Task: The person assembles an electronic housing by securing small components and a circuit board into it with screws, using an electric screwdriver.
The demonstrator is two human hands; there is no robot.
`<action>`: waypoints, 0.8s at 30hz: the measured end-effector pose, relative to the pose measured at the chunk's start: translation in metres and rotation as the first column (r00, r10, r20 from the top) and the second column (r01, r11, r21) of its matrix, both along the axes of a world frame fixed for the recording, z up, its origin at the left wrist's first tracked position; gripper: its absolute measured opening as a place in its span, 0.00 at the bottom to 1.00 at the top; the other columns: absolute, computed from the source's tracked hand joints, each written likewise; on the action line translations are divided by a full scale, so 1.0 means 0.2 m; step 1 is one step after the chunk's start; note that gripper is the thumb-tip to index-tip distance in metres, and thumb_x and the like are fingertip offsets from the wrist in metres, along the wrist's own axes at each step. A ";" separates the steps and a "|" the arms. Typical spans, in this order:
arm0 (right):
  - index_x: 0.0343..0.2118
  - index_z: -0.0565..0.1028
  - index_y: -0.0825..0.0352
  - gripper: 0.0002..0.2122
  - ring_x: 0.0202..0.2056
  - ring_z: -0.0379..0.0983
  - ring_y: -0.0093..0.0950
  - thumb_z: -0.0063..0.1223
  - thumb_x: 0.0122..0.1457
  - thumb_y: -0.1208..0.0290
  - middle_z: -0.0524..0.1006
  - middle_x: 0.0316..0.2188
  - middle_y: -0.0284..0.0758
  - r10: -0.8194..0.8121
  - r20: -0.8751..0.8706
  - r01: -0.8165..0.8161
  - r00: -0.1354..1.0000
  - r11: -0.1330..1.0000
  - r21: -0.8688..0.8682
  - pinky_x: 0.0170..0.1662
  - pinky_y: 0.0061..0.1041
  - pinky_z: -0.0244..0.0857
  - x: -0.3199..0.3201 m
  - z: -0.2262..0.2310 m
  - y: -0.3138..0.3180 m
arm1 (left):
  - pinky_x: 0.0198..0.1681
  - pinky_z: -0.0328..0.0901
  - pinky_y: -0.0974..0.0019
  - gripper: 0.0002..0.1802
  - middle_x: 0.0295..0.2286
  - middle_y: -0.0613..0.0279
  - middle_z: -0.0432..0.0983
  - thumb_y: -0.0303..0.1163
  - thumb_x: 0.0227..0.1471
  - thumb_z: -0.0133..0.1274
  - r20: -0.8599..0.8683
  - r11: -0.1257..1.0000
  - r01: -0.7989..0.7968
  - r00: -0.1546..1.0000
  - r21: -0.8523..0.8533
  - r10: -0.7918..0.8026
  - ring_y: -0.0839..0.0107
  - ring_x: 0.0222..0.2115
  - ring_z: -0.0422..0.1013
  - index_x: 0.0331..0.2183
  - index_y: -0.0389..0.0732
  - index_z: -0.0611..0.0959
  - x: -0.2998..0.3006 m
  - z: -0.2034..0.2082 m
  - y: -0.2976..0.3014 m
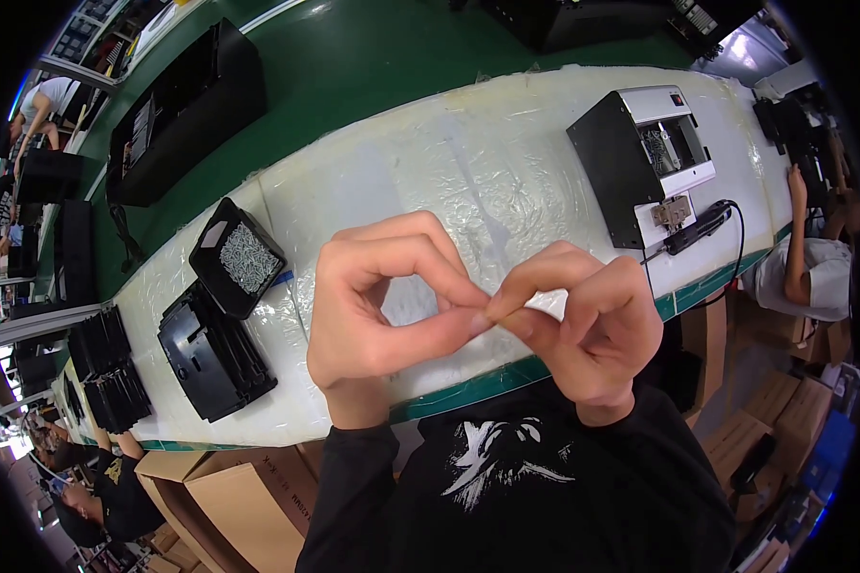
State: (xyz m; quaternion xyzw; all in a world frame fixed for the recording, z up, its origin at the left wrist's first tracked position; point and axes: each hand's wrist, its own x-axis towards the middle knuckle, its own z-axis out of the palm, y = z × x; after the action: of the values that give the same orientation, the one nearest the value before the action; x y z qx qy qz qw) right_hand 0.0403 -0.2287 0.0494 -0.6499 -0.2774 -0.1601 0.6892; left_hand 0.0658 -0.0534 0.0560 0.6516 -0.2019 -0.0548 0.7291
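Note:
My left hand (382, 306) and my right hand (583, 325) meet fingertip to fingertip over the near part of the plastic-covered bench (392, 172). Thumb and forefinger of each hand are pinched together. Whatever lies between them, if anything, is too small or hidden to make out. To the left of my left hand sits a black bin (222, 224) full of small silver screws (250, 258). Below it lies a stack of black plastic panels (210, 353). Toward the right stands a black and silver screw feeder (621, 162) with screws inside, and a black electric screwdriver (702, 229) rests beside it.
More black panels (110, 368) lie at the far left. A long black housing (186, 115) stands on the green surface (354, 57) behind. An open cardboard box (229, 506) is below the bench's left. Other people (115, 497) work at left and right.

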 end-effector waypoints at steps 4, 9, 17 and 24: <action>0.26 0.64 0.67 0.13 0.25 0.72 0.26 0.50 0.44 0.94 0.77 0.29 0.42 0.072 0.005 -0.072 0.997 0.997 -0.027 0.28 0.21 0.66 -0.02 -0.01 0.01 | 0.24 0.58 0.77 0.08 0.18 0.63 0.73 0.18 0.25 0.60 0.025 0.997 -0.054 0.998 -0.056 0.056 0.77 0.20 0.68 0.19 0.37 0.83 0.02 -0.02 0.00; 0.30 0.62 0.66 0.17 0.28 0.74 0.28 0.54 0.42 0.93 0.76 0.30 0.45 0.085 -0.053 -0.075 0.995 0.983 0.168 0.30 0.22 0.66 -0.06 0.00 0.00 | 0.23 0.59 0.77 0.10 0.18 0.63 0.73 0.17 0.24 0.60 0.178 0.990 -0.102 0.977 -0.100 0.119 0.77 0.19 0.69 0.19 0.38 0.83 0.00 -0.02 0.02; 0.32 0.64 0.68 0.17 0.29 0.75 0.29 0.56 0.42 0.92 0.76 0.29 0.46 0.035 0.045 -0.036 0.998 0.999 0.039 0.32 0.22 0.67 -0.02 0.02 0.00 | 0.20 0.58 0.79 0.11 0.18 0.63 0.74 0.19 0.22 0.65 0.296 0.984 -0.098 0.945 -0.145 0.138 0.79 0.17 0.69 0.18 0.38 0.84 0.00 -0.05 0.00; 0.30 0.68 0.70 0.13 0.28 0.75 0.30 0.56 0.42 0.92 0.78 0.29 0.47 0.048 0.138 -0.056 0.989 0.997 0.054 0.29 0.22 0.68 0.02 0.01 0.01 | 0.22 0.59 0.78 0.11 0.18 0.63 0.74 0.20 0.23 0.67 0.190 0.980 0.026 0.982 -0.198 0.012 0.77 0.19 0.69 0.18 0.38 0.83 0.02 -0.06 0.00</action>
State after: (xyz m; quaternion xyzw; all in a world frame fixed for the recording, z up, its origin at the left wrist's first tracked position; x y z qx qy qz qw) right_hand 0.0439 -0.2272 0.0506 -0.6096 -0.3363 -0.1941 0.6911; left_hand 0.0693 -0.0532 0.0441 0.5765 -0.2773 0.0256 0.7682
